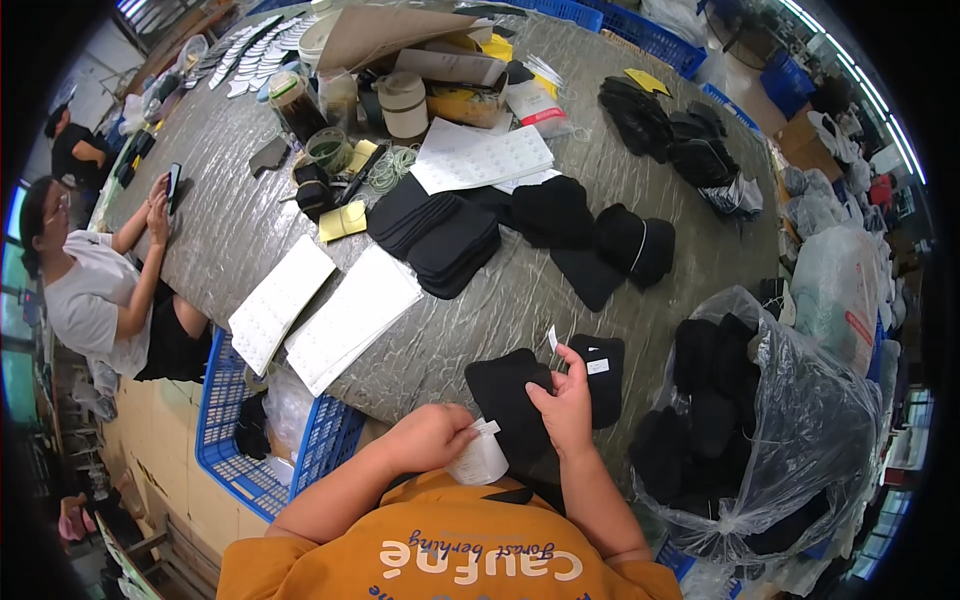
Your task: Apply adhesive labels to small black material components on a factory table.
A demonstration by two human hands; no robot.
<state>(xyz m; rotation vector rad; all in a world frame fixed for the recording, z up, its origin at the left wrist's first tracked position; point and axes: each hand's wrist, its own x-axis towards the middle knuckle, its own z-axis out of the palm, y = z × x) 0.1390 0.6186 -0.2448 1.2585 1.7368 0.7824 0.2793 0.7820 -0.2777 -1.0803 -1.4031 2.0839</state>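
Observation:
My left hand point(432, 438) is closed on a curled strip of white label paper point(480, 461), held low in front of my chest. My right hand point(567, 402) has a small white label point(553, 338) at its raised fingertips, with the thumb over a flat black fabric piece point(503, 388). That piece lies on the table's near edge, between my hands. Just right of my right hand rests another black fabric piece point(604, 400), bearing a white label point(598, 366). Part of it is hidden behind the hand.
Stacked black pieces point(440, 240) and white sheets point(355, 318) lie ahead. Jars point(403, 105) and cord point(392, 168) stand farther back. At right sits a clear bag of black pieces point(790, 400); at lower left, a blue basket point(218, 420). A person point(95, 290) holds a phone at left.

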